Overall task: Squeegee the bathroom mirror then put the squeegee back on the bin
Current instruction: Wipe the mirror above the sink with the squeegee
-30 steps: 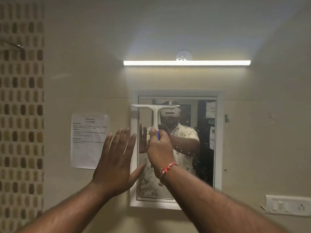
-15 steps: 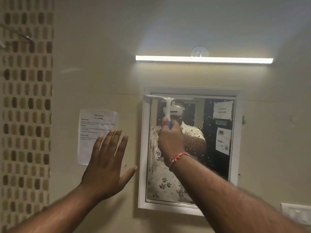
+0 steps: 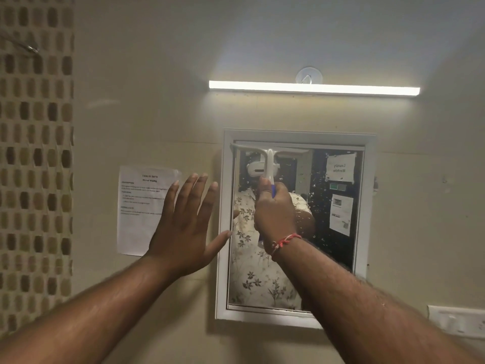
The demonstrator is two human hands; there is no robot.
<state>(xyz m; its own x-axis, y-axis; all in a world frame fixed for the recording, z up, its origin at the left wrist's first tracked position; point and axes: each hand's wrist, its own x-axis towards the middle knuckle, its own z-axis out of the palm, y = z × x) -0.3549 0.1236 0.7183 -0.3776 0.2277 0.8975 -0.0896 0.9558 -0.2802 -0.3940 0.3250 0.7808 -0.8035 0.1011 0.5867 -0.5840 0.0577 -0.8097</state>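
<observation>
The right hand (image 3: pixel 274 214) stayed closed around the white plastic squeegee (image 3: pixel 269 158), its blade at the top of the white-framed wall mirror (image 3: pixel 338 248). The left hand (image 3: pixel 183 227), fingers spread, had moved closer; its thumb now touched the frame.

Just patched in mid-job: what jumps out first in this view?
The lit tube light glows on the wall above the framed mirror. The right hand presses a white squeegee against the mirror's top left corner; water droplets dot the right side. The left hand is spread open beside the frame.
</observation>
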